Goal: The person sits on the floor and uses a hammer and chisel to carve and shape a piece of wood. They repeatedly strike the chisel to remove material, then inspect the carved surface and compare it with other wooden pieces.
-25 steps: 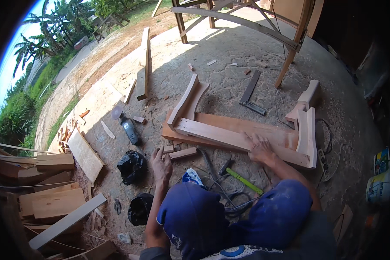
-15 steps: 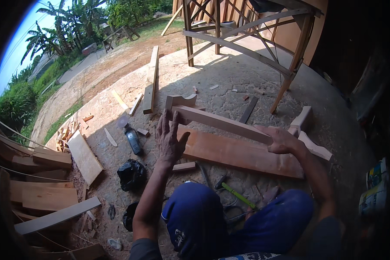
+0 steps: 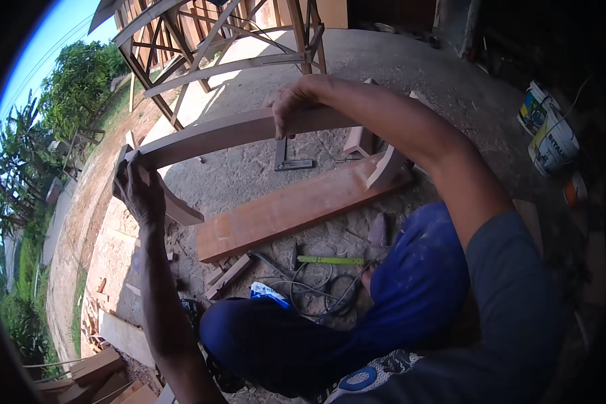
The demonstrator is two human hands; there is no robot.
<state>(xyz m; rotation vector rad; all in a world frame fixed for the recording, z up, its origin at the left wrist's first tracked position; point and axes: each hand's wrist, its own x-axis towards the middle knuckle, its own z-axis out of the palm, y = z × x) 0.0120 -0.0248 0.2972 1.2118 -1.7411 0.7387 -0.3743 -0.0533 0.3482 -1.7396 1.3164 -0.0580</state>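
Observation:
My left hand (image 3: pixel 138 182) has its fingers around the left end of a wooden frame (image 3: pixel 209 137), where a curved side piece joins the long rail. My right hand (image 3: pixel 291 106) is closed over that rail, raised above the floor, my forearm hiding part of its right end. A reddish plank (image 3: pixel 289 212) lies on the concrete below the frame. A metal square (image 3: pixel 293 163) is just beyond it; a green-handled hammer (image 3: pixel 330 260) and coiled cable (image 3: pixel 323 296) lie before my crossed legs.
A slatted wooden stand (image 3: pixel 222 60) stands on the concrete (image 3: pixel 397 74) ahead. Plastic buckets (image 3: pixel 553 141) are at the right. Offcuts and boards (image 3: pixel 104 374) are piled at the lower left; a blue-white bag (image 3: pixel 269 294) lies by my left knee. Greenery borders a dirt path at the left.
Both hands have gone up with the frame, lifting it off the plank and away from me. My left hand moved from low beside it onto its left end. The camera view has turned rightward.

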